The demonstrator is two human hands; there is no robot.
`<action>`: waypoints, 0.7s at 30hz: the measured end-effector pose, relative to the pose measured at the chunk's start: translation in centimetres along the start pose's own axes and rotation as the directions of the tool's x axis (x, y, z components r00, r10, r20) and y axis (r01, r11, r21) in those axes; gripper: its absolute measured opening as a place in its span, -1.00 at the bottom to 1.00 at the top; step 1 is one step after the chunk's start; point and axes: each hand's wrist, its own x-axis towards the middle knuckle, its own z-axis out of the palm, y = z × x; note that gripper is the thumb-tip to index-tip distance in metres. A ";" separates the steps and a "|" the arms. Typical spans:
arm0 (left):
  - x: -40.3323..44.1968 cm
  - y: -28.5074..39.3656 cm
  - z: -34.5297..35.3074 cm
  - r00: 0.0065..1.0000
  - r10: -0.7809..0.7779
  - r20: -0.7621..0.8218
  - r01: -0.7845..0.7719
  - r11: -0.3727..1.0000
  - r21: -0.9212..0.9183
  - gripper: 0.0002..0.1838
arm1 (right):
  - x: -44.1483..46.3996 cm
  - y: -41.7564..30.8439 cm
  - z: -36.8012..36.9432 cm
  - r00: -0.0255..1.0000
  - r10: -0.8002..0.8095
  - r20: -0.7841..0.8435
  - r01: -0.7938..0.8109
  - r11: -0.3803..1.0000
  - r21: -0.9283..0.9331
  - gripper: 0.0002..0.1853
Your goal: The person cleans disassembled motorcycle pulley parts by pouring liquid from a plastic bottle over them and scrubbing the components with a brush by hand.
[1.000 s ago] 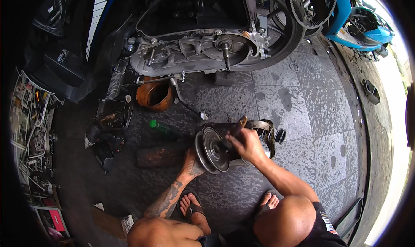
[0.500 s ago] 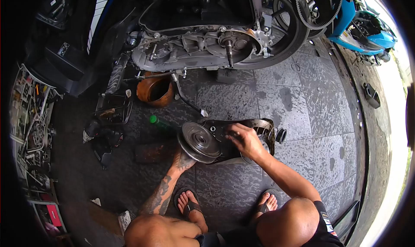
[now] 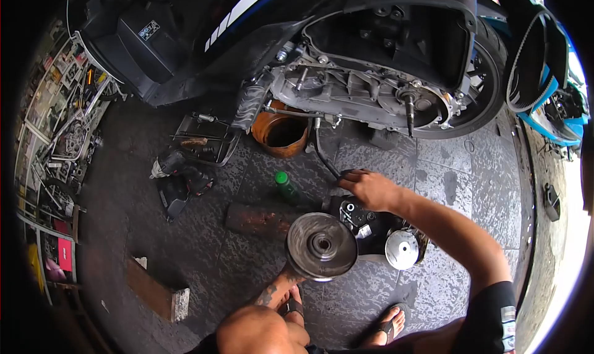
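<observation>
My left hand [image 3: 288,278], mostly hidden beneath it, holds a round metal scooter belt pulley [image 3: 322,246] low in front of me. The pulley's flat face and central bore point up. My right hand [image 3: 370,190] is over the far side of a dark engine cover [image 3: 376,221], beside the lower end of the side stand [image 3: 325,159]. Its fingers are curled together, and what they may hold is hidden. On the cover lie several small metal parts [image 3: 350,208]. A silver round part [image 3: 402,250] sits at its right end.
A scooter with its drive case [image 3: 365,94] exposed stands ahead. On the floor are an orange-brown pot [image 3: 281,145], a green-capped bottle [image 3: 283,184], a power tool [image 3: 179,177], a wooden block [image 3: 158,292] and a dark flat slab [image 3: 257,220]. Shelves [image 3: 55,150] line the left.
The view has swung left. My left hand has brought the pulley nearer to me and turned its face upward. My right hand has moved from over the cover to its far edge.
</observation>
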 end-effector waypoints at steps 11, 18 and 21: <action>5.2 -5.0 16.8 0.921 -0.372 -0.116 0.389 0.900 0.196 -0.47 | 13.8 -3.7 7.5 0.981 0.181 0.075 -0.194 0.842 0.504 -0.01; 5.4 -6.9 21.2 0.854 -0.513 -0.084 0.520 0.845 0.128 -0.41 | 10.5 -3.1 2.8 0.937 0.204 -0.284 0.129 0.554 0.822 -0.32; 4.5 -9.1 21.3 0.860 -0.491 -0.137 0.508 0.847 0.155 -0.43 | 4.6 -2.0 -3.1 0.895 0.182 -0.408 0.166 0.713 0.681 -0.28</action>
